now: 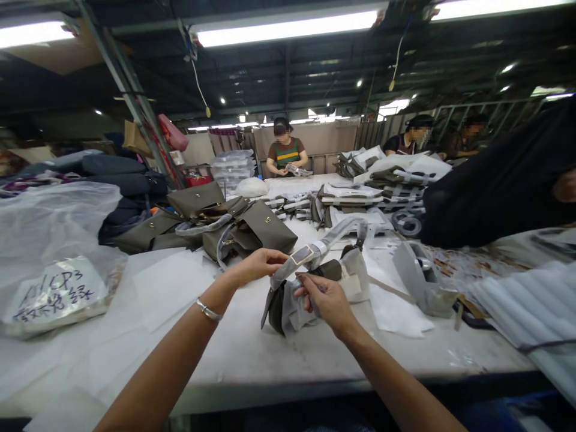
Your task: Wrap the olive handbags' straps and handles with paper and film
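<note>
A dark olive handbag (278,309) with white wrapping sheets stands on the white table in front of me. Its strap (333,235), covered in clear plastic, arches over it and carries a rectangular gold-edged buckle (302,255). My left hand (260,266) is at the strap's left side by the buckle, fingers bent together against the plastic. Just below the buckle, my right hand (321,297) pinches the plastic wrapping, its fingers closed. The bag's lower front is partly hidden behind my right hand.
Olive bags (265,225) lie behind my left hand. White sheets (166,282) and a plastic sack (54,258) are at left. A grey dispenser (420,279) and foam sheets (531,300) are at right. A person (287,153) sits opposite; a dark sleeve (499,186) reaches in from the right.
</note>
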Available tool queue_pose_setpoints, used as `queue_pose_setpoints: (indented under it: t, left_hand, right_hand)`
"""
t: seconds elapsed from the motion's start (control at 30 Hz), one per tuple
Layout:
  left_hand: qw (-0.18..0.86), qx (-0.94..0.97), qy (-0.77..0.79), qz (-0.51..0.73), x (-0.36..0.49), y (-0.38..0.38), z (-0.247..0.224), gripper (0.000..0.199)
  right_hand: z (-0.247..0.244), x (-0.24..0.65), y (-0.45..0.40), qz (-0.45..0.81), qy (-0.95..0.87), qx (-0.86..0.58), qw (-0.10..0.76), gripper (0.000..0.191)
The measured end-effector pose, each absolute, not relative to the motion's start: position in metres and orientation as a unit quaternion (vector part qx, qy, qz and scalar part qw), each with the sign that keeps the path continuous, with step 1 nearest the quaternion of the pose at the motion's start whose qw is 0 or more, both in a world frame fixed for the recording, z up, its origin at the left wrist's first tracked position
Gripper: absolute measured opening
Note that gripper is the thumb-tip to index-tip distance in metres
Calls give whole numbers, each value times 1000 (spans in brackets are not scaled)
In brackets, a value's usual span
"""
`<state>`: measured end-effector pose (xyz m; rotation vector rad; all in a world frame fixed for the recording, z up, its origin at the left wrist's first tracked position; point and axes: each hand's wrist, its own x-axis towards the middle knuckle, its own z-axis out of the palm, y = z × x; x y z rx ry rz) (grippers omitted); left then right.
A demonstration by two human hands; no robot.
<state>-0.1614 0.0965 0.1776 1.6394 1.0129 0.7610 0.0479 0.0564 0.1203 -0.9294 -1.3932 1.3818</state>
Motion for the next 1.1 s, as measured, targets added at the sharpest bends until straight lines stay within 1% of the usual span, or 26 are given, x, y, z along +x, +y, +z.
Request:
queue_pose_setpoints:
  t: [0.13, 0.27, 0.37, 0.5, 0.57, 0.63, 0.7, 0.77, 0.83, 0.9, 1.0, 1.07, 1.1]
  left_hand:
    - [564, 673, 386, 283, -153, 105, 178, 48]
    - [597, 645, 378, 290, -148, 110, 174, 53]
    - [605, 611, 385, 335, -151, 108, 167, 52]
    - [612, 537, 389, 430, -166, 97, 162, 47]
    - [618, 499, 380, 474, -175, 88, 161, 45]
    - [618, 470, 363, 516, -182, 78, 161, 42]
    - [619, 437, 335, 560, -186, 67, 162, 39]
    - [623, 410, 311, 589, -184, 59, 162, 41]
    - [623, 413, 312, 586, -179, 54, 161, 46]
    - [607, 446, 340, 563, -173, 51, 161, 51]
    - [577, 495, 362, 539, -164, 51, 162, 58]
    - [563, 520, 349, 539, -161, 50, 165, 62]
    - [557, 532, 340, 540, -160, 49, 168, 62]
  right_hand:
    - [121, 35, 68, 552, -571, -370, 482, 49]
    - [121, 31, 75, 544, -571, -369, 492, 49]
    - [121, 34, 72, 563, -560, -365, 486, 52]
    - [117, 42, 59, 577, -583, -348, 454, 59]
    - [114, 48, 52, 542, -621, -352, 444, 52]
    - [111, 54, 44, 483, -656, -370, 446, 37]
    - [110, 59, 37, 410, -682, -392, 463, 24]
    - [113, 60, 32, 339, -696, -396, 494, 17]
    - [119, 58, 30, 300, -702, -366, 532, 13]
    - [128, 53, 31, 303, -715, -315, 545, 12]
    - [143, 44, 37, 290, -749, -284, 524, 12]
    - [153, 38, 42, 251, -764, -317, 503, 13]
    - [157, 35, 45, 228, -770, -341, 489, 19]
